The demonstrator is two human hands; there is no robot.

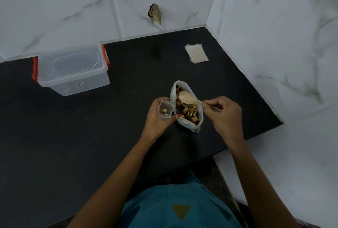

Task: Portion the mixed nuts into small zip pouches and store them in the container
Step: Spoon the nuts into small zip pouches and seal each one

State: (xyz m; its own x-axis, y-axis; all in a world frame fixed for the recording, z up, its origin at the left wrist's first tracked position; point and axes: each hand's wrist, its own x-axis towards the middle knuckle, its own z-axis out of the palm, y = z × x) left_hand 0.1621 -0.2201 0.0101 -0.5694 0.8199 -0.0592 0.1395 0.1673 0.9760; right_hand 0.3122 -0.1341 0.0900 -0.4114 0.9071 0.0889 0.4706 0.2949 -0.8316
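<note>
An open white bag of mixed nuts stands on the black counter. My left hand grips a small clear zip pouch just left of the bag, its mouth open upward, with a few nuts inside. My right hand pinches the handle of a wooden spoon, whose empty bowl hovers over the nuts in the bag. A clear lidded container with red clips sits at the back left, closed.
A stack of empty small pouches lies at the back right near the wall corner. White tiled walls border the counter at the back and right. The counter's front edge runs just before my body.
</note>
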